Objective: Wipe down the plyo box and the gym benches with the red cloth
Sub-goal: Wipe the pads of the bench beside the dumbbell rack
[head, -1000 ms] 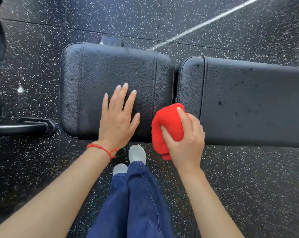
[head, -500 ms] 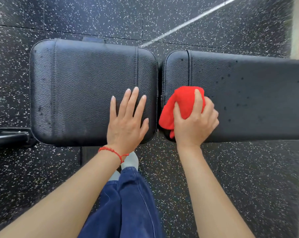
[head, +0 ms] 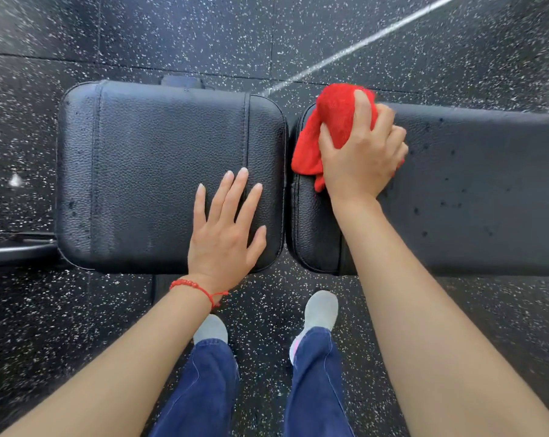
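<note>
At the far left edge of the view a dark metal bar (head: 17,247) runs in just beside the near left corner of the seat pad (head: 147,171), a black padded surface with rounded corners and stitched seams. The pad sits over a black rubber floor (head: 77,326) flecked with white. The left hand (head: 224,234) lies flat on the seat pad near its near right corner, fingers straight and slightly spread, its grip released and holding nothing. A red bracelet (head: 200,290) circles that wrist just past the pad's near edge.

A narrow gap separates the seat pad from the back pad (head: 475,197), the longer black surface that runs off the right edge of the view and carries scattered dark specks. The red cloth (head: 333,121) is bunched on the back pad at its far left corner, one fold trailing toward the gap. The right hand (head: 361,152) is on top of it, fingers curled over the bundle, grasping the cloth and pressing it against the pad.

Below the pads, two legs in blue jeans (head: 317,383) end in grey shoes (head: 322,309) planted on the floor. A pale line (head: 377,36) crosses the floor diagonally beyond the pads toward the upper right.
</note>
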`<state>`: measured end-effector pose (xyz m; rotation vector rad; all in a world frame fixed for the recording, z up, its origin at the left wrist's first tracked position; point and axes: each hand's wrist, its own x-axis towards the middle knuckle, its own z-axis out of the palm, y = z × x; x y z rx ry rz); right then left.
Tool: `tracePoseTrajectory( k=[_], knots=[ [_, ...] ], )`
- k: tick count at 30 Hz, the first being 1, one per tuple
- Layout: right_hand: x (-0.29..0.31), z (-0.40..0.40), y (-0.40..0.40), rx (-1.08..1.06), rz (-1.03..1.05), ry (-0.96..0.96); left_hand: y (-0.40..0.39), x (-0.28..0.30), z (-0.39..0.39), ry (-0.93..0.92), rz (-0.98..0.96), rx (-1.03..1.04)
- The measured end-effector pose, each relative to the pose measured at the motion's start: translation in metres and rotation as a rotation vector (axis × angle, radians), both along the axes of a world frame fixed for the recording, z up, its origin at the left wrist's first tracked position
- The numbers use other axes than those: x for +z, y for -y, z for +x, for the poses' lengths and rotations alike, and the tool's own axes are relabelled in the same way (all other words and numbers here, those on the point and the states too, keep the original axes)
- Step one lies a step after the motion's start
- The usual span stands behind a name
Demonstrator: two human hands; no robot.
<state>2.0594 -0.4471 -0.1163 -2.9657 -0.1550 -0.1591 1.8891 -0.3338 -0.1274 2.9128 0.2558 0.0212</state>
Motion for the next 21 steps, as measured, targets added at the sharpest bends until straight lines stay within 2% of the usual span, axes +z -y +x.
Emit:
tracePoseTrajectory(
  k=[7,11,16,21],
  knots=[
    [0.013,-0.07,0.054,0.103,0.102,-0.017,0.021,0.016,0.012,-0.023,-0.086,0.129],
    [0.018,-0.099,0.092,0.022,0.23,-0.008,0.049,0.025,0.026,-0.009,-0.127,0.142],
    [0.006,-0.117,0.124,0.027,0.102,0.025,0.08,0.022,0.041,-0.031,-0.176,0.11],
    [-0.002,-0.078,0.11,0.022,0.053,0.085,0.091,0.01,0.046,-0.096,-0.095,0.102]
  ],
)
